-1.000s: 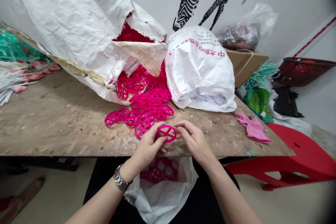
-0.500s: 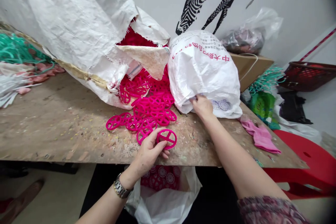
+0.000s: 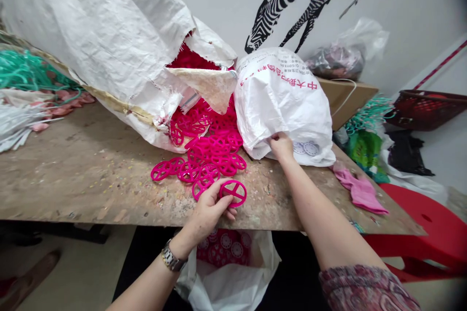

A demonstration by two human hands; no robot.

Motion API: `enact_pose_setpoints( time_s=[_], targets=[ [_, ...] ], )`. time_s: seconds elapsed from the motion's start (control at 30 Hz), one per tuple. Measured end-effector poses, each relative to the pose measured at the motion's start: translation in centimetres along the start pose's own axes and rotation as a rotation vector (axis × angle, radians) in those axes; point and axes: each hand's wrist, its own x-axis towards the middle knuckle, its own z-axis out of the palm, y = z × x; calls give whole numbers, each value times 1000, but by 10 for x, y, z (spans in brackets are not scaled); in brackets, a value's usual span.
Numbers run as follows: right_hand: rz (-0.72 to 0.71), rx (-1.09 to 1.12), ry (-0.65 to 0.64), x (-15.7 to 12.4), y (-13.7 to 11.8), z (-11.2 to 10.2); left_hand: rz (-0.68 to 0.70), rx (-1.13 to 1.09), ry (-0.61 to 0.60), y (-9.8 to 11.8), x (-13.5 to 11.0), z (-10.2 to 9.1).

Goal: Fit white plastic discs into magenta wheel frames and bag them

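- The left hand (image 3: 209, 208) is low over the near edge of the table (image 3: 91, 175); its forearm comes up from the bottom of the view, slanting to the right, with a metal watch (image 3: 172, 257) around the wrist.
- This hand pinches one pink wheel (image 3: 235, 192) between the thumb, which lies on the near side, and the fingers bent behind and below it.
- The right hand (image 3: 283, 146) is stretched farther forward, the arm long and almost straight, with a patterned sleeve (image 3: 365, 286) near the elbow.
- Its fingertips go in at the opening of the white bag with red letters (image 3: 284, 102); the bag hides them, so I cannot tell whether they grasp something.
- The pink wheel is round and flat, with a thin rim and a few spokes which leave open gaps; it is tilted, its face turned partly to the camera.
- It is just in front of a pile of similar wheels (image 3: 215, 148), which spreads from the torn mouth of a big white sack (image 3: 124, 43).
- Beside the right hand, pale patterned discs (image 3: 308, 148) show at the bag's lower edge.
- Below the table edge, an open white bag (image 3: 233, 284) contains red pieces with pale round patterns (image 3: 226, 248).
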Motion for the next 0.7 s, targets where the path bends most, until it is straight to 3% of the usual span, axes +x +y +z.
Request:
enact_pose_setpoints(
  time_s=[0.17, 0.33, 0.53, 0.7],
  targets=[
    [-69, 183, 118, -18, 18, -17, -1, -37, 11, 2, -1, 0],
    [-273, 316, 189, -70, 23, -41, -5, -105, -15, -1, 1, -4],
    [-687, 394, 160, -155, 7, -64, -108, -256, -108, 9, -1, -6],
    [-789, 421, 56, -204, -3, -64, -159, -346, -167, 16, -11, 2]
  ],
)
